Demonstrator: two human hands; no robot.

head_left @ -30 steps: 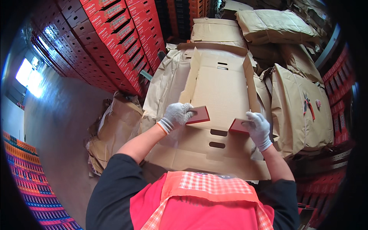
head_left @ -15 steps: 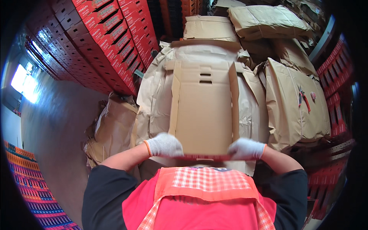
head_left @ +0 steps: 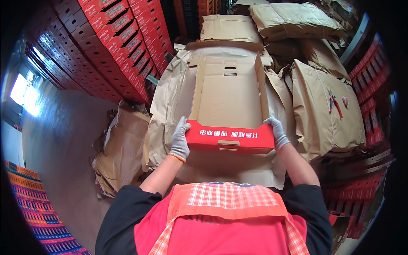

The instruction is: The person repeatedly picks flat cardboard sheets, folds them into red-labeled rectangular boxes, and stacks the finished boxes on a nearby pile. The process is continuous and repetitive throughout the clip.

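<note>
A shallow cardboard tray [head_left: 230, 137], plain brown inside and red on its near outer wall, lies before me on a pile wrapped in brown paper [head_left: 165, 102]. Its side walls stand up, and slots pierce the far end wall and the red near wall. My left hand [head_left: 181, 139], in a light knitted glove, is closed on the near left corner. At the near right corner, my gloved right hand [head_left: 278, 132] grips the tray in the same way. Some of the fingers are hidden behind the corners.
Tall stacks of red cartons [head_left: 127, 46] rise at the left. On a paper-wrapped bundle [head_left: 316, 123] at the right lie red-handled cutters [head_left: 335, 105] and a small pinkish roll [head_left: 345, 102]. More wrapped bundles [head_left: 297, 21] are piled behind. Colourful stacked cartons [head_left: 38, 212] stand lower left.
The tray's near end has come up and its red wall now faces me. Both hands have moved forward and outward, from the near edge to the two near corners.
</note>
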